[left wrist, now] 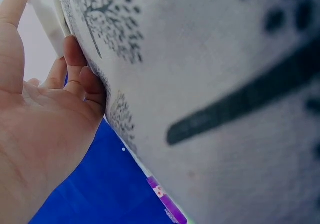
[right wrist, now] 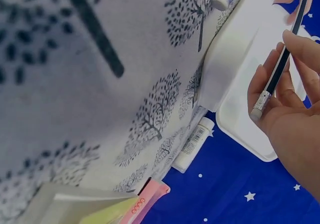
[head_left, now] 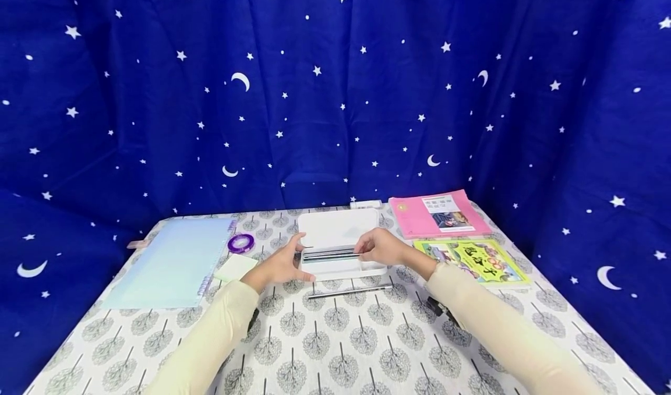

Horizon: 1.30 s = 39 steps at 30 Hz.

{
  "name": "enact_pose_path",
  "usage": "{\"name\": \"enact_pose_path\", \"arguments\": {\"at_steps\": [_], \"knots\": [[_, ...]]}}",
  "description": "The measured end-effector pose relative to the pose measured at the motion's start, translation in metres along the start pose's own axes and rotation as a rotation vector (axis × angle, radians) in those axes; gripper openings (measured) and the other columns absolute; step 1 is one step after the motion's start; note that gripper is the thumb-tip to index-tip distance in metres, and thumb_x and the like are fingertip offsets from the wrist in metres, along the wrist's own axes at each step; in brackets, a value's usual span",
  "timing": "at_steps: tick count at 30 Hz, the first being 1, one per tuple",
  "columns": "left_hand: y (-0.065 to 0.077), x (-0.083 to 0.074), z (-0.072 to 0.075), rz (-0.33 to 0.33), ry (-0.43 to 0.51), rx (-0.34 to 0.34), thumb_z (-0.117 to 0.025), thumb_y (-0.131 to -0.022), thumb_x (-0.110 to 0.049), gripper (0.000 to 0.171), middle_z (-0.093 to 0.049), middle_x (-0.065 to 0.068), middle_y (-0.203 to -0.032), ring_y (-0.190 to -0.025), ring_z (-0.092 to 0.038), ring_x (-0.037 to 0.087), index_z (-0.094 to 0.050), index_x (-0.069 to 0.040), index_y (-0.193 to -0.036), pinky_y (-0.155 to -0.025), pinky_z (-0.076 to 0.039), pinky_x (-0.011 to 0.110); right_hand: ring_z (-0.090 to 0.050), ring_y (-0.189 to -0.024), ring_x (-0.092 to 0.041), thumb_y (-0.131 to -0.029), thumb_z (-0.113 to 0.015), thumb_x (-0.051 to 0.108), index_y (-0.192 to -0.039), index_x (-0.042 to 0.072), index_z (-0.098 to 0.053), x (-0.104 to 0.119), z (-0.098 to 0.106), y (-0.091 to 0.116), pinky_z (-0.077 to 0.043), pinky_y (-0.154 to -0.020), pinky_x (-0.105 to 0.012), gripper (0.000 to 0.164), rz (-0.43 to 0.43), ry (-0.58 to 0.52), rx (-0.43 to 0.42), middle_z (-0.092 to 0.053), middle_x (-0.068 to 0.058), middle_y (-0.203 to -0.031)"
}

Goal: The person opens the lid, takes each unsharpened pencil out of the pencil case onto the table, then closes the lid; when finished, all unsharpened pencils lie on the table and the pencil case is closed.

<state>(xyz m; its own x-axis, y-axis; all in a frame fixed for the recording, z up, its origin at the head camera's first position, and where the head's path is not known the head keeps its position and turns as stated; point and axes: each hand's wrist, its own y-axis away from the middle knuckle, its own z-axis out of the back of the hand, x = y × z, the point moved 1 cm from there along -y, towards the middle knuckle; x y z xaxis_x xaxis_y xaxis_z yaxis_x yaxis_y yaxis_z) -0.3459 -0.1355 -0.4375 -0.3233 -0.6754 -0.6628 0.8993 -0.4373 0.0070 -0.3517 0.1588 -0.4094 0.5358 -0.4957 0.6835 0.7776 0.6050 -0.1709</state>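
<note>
Gently does it: hold the dark pencil [right wrist: 276,73] level and in line with the long compartment of the white pencil case [head_left: 335,270]. Hands well apart, at opposite ends of that open case: right hand [head_left: 380,246] pinching the pencil above it, left hand [head_left: 285,262] curved round the left end, thumb at the front corner. Hard to tell how firmly pressed there.

Best, probably, to use a light pinch and little tilt, so as not to catch the divider or stir the stored pencils [head_left: 327,257] lying lengthwise inside. Mind the left fingers too, near the pencil's far end in the right wrist view. Beware of nudging the lid [head_left: 338,229], tipped back behind.

Just in front, on the counter [head_left: 335,377], a slim silvery rod [head_left: 350,292], easy to knock with a low wrist. Behind the lid, a white tube [head_left: 366,204]. To the left, well out of the way, a purple tape roll [head_left: 241,243], pale note paper [head_left: 236,267] and a light blue folder [head_left: 170,261]. To the right, a pink folder [head_left: 411,217] and a yellow book [head_left: 474,261], nearest to the right forearm [head_left: 493,319].
</note>
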Motion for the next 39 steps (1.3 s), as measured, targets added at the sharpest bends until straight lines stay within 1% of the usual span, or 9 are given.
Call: {"name": "enact_pose_path", "arguments": {"at_steps": [4,9,13,16,22,29,33,39], "knots": [[-0.001,0.002,-0.001,0.009,-0.011,0.001,-0.09,-0.068,-0.04,0.12,-0.048,0.011,-0.145,-0.101,-0.061,0.017,-0.013,-0.021,-0.158,-0.102,-0.045,0.05,-0.067,-0.079,-0.012,-0.083,-0.075,-0.002,-0.094,-0.001,-0.073,0.003,-0.001,0.008,-0.056,-0.077,-0.027,0.011,-0.016,-0.002,0.015,-0.074,-0.004,-0.086],[0.001,0.0,0.001,0.009,0.0,-0.009,-0.09,-0.069,-0.037,0.119,-0.048,0.012,-0.145,-0.099,-0.061,0.018,-0.014,-0.021,-0.158,-0.104,-0.043,0.053,-0.066,-0.078,-0.01,-0.083,-0.076,0.002,-0.092,0.004,-0.074,0.009,-0.002,0.019,-0.055,-0.078,-0.029,0.01,-0.017,0.021,0.03,-0.073,0.0,-0.085],[0.001,0.0,0.001,0.001,0.001,-0.006,-0.09,-0.069,-0.034,0.119,-0.048,0.013,-0.145,-0.098,-0.06,0.018,-0.013,-0.02,-0.158,-0.102,-0.044,0.052,-0.067,-0.08,-0.011,-0.082,-0.075,-0.003,-0.09,0.001,-0.073,0.012,-0.007,0.026,-0.056,-0.079,-0.029,0.009,-0.013,0.022,0.05,-0.073,-0.006,-0.088],[0.0,0.001,0.0,0.0,-0.012,-0.001,-0.09,-0.069,-0.035,0.119,-0.048,0.013,-0.145,-0.098,-0.06,0.017,-0.012,-0.02,-0.159,-0.1,-0.046,0.05,-0.068,-0.081,-0.012,-0.081,-0.074,-0.005,-0.089,-0.001,-0.072,0.014,-0.011,0.03,-0.057,-0.079,-0.027,0.009,-0.012,0.002,0.071,-0.073,-0.01,-0.09],[0.0,0.003,-0.001,0.009,-0.014,-0.001,-0.089,-0.068,-0.041,0.119,-0.048,0.011,-0.146,-0.099,-0.06,0.018,-0.013,-0.022,-0.158,-0.1,-0.047,0.048,-0.068,-0.076,-0.012,-0.08,-0.074,-0.008,-0.088,-0.002,-0.072,0.017,-0.016,0.035,-0.057,-0.075,-0.023,0.01,0.007,-0.015,0.079,-0.073,-0.012,-0.086],[0.001,0.001,0.0,0.009,0.008,0.001,-0.089,-0.069,-0.039,0.119,-0.047,0.013,-0.146,-0.101,-0.061,0.019,-0.013,-0.021,-0.158,-0.101,-0.046,0.049,-0.069,-0.073,-0.01,-0.079,-0.075,-0.008,-0.085,0.0,-0.073,0.017,-0.023,0.038,-0.057,-0.071,-0.021,0.01,0.035,0.045,0.061,-0.074,-0.01,-0.082],[0.001,0.0,0.0,0.009,0.011,0.004,-0.089,-0.069,-0.038,0.119,-0.047,0.012,-0.146,-0.101,-0.061,0.02,-0.013,-0.021,-0.159,-0.1,-0.047,0.048,-0.07,-0.075,-0.012,-0.079,-0.074,-0.009,-0.085,0.0,-0.073,0.017,-0.026,0.04,-0.056,-0.071,-0.02,0.011,0.03,0.065,0.055,-0.074,-0.01,-0.083],[0.002,0.0,0.0,0.007,0.014,-0.001,-0.089,-0.069,-0.038,0.119,-0.047,0.012,-0.145,-0.1,-0.061,0.018,-0.013,-0.02,-0.158,-0.099,-0.048,0.048,-0.07,-0.074,-0.011,-0.082,-0.073,-0.006,-0.086,0.0,-0.074,0.017,-0.029,0.043,-0.056,-0.071,-0.019,0.007,0.015,0.074,0.067,-0.074,-0.012,-0.08]]}}
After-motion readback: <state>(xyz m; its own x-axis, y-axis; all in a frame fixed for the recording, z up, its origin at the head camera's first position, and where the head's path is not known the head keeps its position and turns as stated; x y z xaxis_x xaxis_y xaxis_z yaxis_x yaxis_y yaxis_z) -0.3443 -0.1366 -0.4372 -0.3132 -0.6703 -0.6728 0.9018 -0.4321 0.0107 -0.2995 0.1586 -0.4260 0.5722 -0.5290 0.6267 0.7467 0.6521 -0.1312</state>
